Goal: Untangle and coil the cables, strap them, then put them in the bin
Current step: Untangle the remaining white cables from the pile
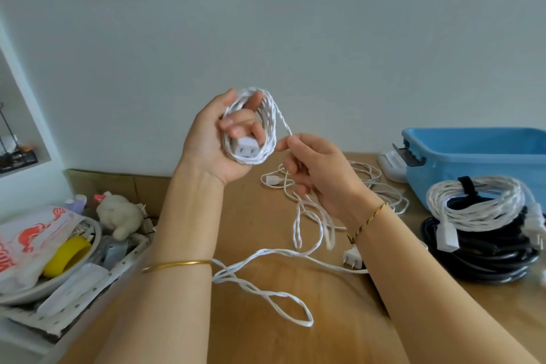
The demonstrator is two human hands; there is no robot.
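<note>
At the far left of the frame a tray of odds and ends (pixel 88 248) sat by the desk (pixel 331 322), no part of this job. Left of centre, my left grip (pixel 212 139) was raised with its fingers curled through a small coil (pixel 266 115) of white twisted cable. The socket end (pixel 245 148) was tucked against those fingers, inside the loops.

Just right of it, my right grip (pixel 319 174) pinched the strand that left the coil between thumb and forefinger, the other fingers curled loosely round the slack below. From there the loose length (pixel 267 295) dropped to the desk and lay in open, crossing loops through the middle and lower frame. It seemed to end at a two-pin plug (pixel 353 258). A thinner white cable (pixel 366 174) lay beyond my right grip.

At the right, a strapped white bundle (pixel 478 204) rested on a black bundle (pixel 484 257), just in front of the blue bin (pixel 472 154).

I judged the cable light and limp, its twist rough enough not to slip. It looked prone to kinking where the loops crossed. The best hold was on the cord near the coil, letting it slide through, never tugging the plug. The coil would likely spring loose if my left grip relaxed.
</note>
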